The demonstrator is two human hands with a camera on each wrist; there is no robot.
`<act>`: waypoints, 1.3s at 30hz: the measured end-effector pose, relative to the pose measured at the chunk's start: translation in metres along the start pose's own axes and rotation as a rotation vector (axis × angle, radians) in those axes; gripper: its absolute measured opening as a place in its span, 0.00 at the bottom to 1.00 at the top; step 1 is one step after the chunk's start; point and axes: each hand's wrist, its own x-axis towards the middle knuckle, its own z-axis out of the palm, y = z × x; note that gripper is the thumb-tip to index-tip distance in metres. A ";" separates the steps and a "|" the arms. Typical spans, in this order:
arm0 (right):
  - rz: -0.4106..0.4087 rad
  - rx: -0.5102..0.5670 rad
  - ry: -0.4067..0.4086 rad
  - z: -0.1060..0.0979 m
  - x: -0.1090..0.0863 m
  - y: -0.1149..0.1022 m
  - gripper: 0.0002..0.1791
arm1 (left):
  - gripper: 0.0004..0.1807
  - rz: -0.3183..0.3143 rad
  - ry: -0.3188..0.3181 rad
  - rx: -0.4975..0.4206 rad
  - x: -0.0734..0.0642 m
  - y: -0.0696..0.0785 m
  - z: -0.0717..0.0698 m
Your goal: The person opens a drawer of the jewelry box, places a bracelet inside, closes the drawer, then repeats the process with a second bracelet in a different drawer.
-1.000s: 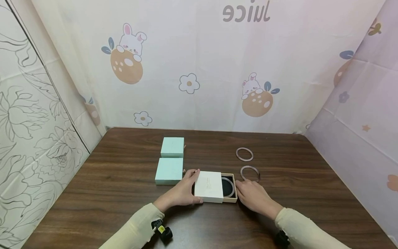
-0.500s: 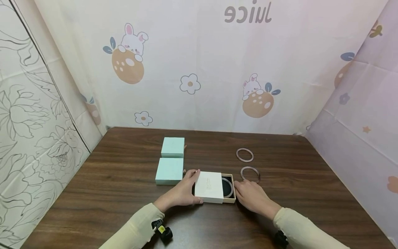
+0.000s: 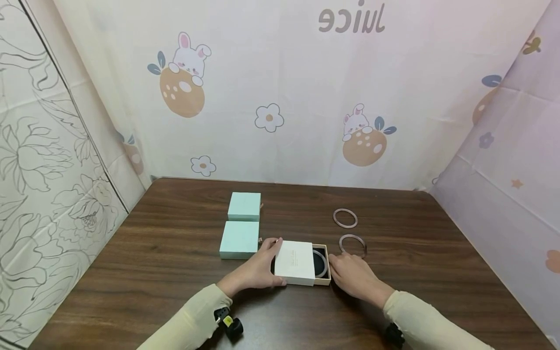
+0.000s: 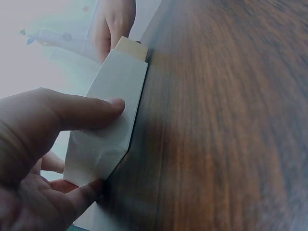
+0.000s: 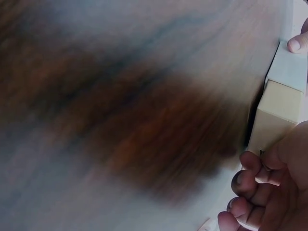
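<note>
The left hand [image 3: 258, 267] grips a white sleeve [image 3: 295, 262] at its nine o'clock end, the thumb laid along the six o'clock wall. The sleeve sits flat near the centre of the dial on a brown wooden table [image 3: 415, 228], and from its three o'clock side a cream tray [image 3: 322, 282] juts partway out. On the tray's dark lining lies a pale ring [image 3: 325, 264], partly covered by the sleeve. At the tray's three o'clock end the right hand [image 3: 354, 274] touches it with curled fingers; whether it pinches anything there, I cannot tell. The hands are apart, with sleeve and tray between them. From the sleeve, the nearer mint box [image 3: 239, 239] is just before ten o'clock and the farther mint box [image 3: 244, 205] past ten, close together. Toward two o'clock rest the nearer loose ring [image 3: 351, 236] and, beyond it, the farther loose ring [image 3: 334, 217], a little apart
</note>
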 end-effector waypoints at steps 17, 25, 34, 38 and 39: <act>-0.031 -0.017 0.003 0.002 0.004 -0.002 0.11 | 0.56 -0.001 -0.011 -0.002 0.001 0.003 -0.002; -0.033 0.011 -0.003 0.004 0.006 -0.004 0.10 | 0.56 -0.007 -0.013 -0.010 0.000 0.002 -0.001; -0.009 0.009 -0.059 0.002 0.008 -0.007 0.11 | 0.56 -0.007 -0.011 -0.015 0.000 0.002 0.000; -0.006 0.008 -0.058 0.001 0.008 -0.009 0.11 | 0.56 -0.006 -0.010 -0.012 0.000 0.002 0.000; -0.007 0.008 -0.058 0.001 0.008 -0.009 0.11 | 0.56 -0.007 -0.010 -0.012 0.000 0.002 0.000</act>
